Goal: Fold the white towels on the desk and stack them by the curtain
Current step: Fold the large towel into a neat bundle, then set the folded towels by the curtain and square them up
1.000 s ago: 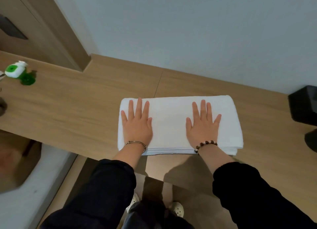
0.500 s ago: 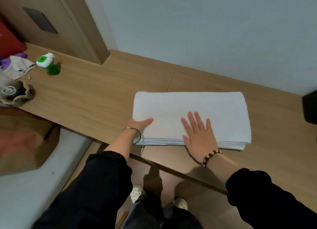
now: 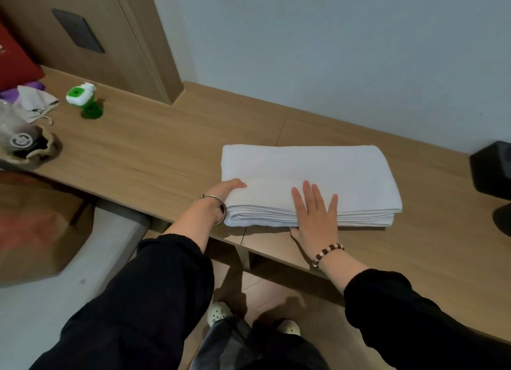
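Observation:
A folded white towel (image 3: 318, 173) lies in several layers on the wooden desk (image 3: 154, 153), near its front edge. My left hand (image 3: 218, 198) grips the towel's near left corner, thumb on top and fingers hidden under the layers. My right hand (image 3: 315, 212) lies flat on the towel's front edge, fingers straight and spread, palm partly on the desk. No curtain is in view.
A green-and-white bottle (image 3: 83, 99) stands at the desk's left, beside a grey cloth (image 3: 36, 104), a cup in a brown bag (image 3: 25, 144) and a red bag (image 3: 13, 62). A black object (image 3: 492, 173) sits at the right. A paper bag (image 3: 36, 225) rests below on the left.
Both hands have slid back from flat on top of the towel. The left hand has moved to the near left corner and taken hold of it; the right now sits at the front edge.

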Demonstrator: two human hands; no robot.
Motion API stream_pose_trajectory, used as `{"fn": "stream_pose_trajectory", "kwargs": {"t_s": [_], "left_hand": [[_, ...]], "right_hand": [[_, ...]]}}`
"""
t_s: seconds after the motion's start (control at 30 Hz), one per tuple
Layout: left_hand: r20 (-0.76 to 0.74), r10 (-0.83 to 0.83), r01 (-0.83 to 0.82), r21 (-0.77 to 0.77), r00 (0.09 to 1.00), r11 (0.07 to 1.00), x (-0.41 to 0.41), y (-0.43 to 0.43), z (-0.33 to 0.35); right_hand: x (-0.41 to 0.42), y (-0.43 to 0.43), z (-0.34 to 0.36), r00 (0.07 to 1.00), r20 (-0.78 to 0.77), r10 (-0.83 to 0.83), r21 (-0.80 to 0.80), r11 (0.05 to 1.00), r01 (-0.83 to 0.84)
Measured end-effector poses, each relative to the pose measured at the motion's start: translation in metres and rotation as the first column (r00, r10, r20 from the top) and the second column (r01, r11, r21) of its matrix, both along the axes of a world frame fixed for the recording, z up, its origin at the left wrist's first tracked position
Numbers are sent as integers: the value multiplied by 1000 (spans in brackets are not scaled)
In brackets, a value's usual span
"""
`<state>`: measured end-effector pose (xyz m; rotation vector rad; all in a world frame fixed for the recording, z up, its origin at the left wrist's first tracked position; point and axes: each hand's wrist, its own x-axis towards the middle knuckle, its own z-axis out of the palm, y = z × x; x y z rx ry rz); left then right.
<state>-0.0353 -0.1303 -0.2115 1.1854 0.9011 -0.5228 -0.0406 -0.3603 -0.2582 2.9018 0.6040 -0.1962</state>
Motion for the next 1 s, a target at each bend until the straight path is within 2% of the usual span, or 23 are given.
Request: {"fn": "stream_pose_trajectory", "kwargs": {"t_s": [0.13, 0.27, 0.4, 0.43, 0.47, 0.53, 0.57, 0.67, 0.77, 0.83, 0.9, 1.0], "left_hand": [[2, 6, -6, -1, 1000, 1000, 3, 23, 14], [23, -52, 49, 114, 998, 992, 14, 64, 37], [25, -59, 52, 224, 998, 973, 21, 119, 73], [59, -22, 10, 190, 998, 982, 21, 135, 83], [109, 50, -60, 91, 993, 994, 20, 152, 94], [228, 246, -224, -115, 942, 968, 15, 187, 112], [293, 296, -268, -132, 909, 954, 11, 205, 120], [413, 305, -324, -24, 858, 946, -7, 248, 135], [404, 237, -315, 137, 884, 939, -35, 279, 138], [382, 219, -318, 220, 898, 922, -58, 298, 135], [395, 232, -354, 271, 889, 895, -80, 315, 134], [436, 195, -403, 457, 878, 793, -117, 342, 139]], "right_hand": [[5, 23, 21, 997, 37, 62, 13, 998, -63], [21, 61, 44, 968, 179, 175, 110, 974, -197], [40, 119, 76, 956, 145, 255, 116, 955, -272], [45, 135, 85, 956, 139, 259, 133, 952, -277], [51, 151, 96, 959, 142, 245, 156, 951, -267], [60, 186, 121, 975, 137, 173, 260, 944, -204], [64, 204, 135, 986, 112, 122, 350, 924, -154], [72, 260, 168, 1000, -10, -29, 610, 792, 29], [71, 313, 191, 974, -203, -97, 788, 574, 221], [62, 350, 203, 943, -325, -75, 834, 449, 323], [47, 390, 211, 891, -453, -13, 822, 379, 424], [13, 453, 223, 800, -592, 94, 763, 384, 520]]}}
